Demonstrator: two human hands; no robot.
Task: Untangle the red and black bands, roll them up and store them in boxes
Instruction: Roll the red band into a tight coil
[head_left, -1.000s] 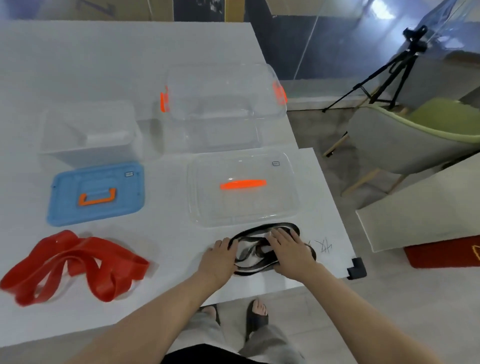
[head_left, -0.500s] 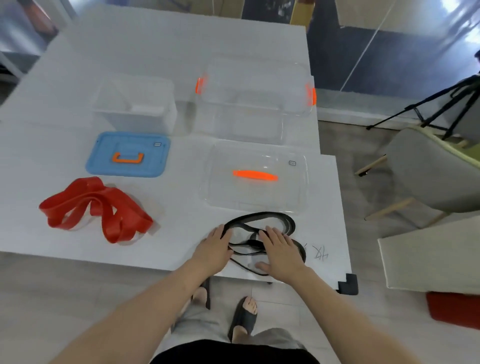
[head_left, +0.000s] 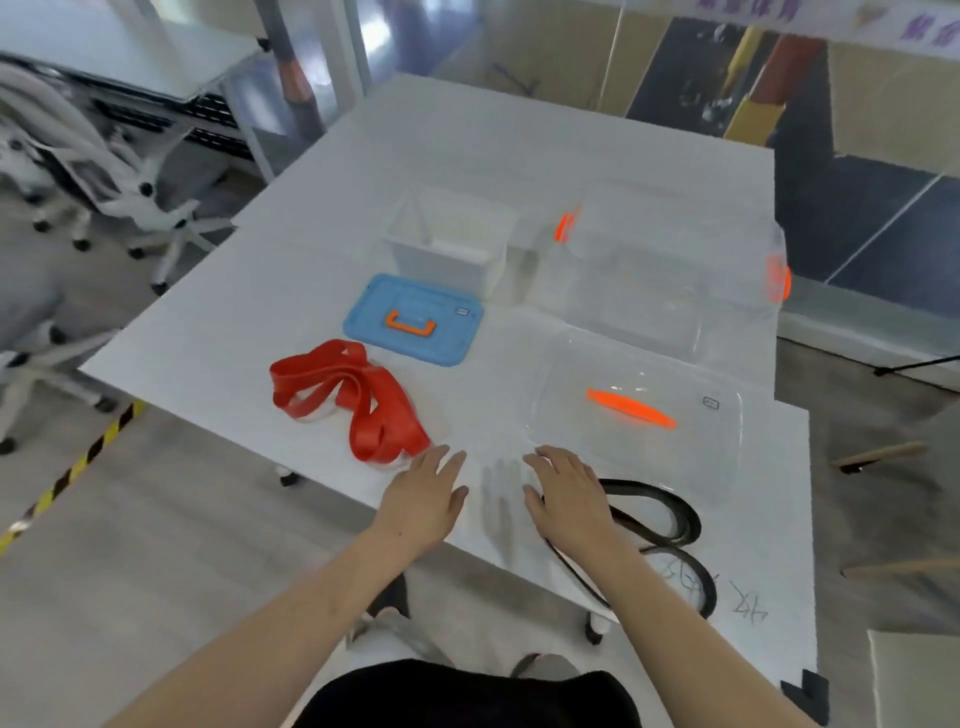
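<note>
I reckon I've barely started: my left hand (head_left: 423, 499) and right hand (head_left: 566, 499) lie spread flat, holding nothing, with the black band (head_left: 670, 512) unrolled just in front of the clear lid (head_left: 701, 447) and the red band (head_left: 348, 395) tangled to its left, neither boxed.

No text can be read with certainty. Dark handwritten marks (head_left: 748, 605) stand on the white table (head_left: 519, 156), on the near side of the clear lid (head_left: 649, 452), but the strokes are illegible. A small label (head_left: 710, 402) sits at the clear lid's far right corner. To the left of the clear lid, a blue lid (head_left: 413, 332) carries a second label (head_left: 462, 312). Both are too small to read. Far beyond the clear lid, a banner (head_left: 810, 13) with purple characters is blurred.
</note>
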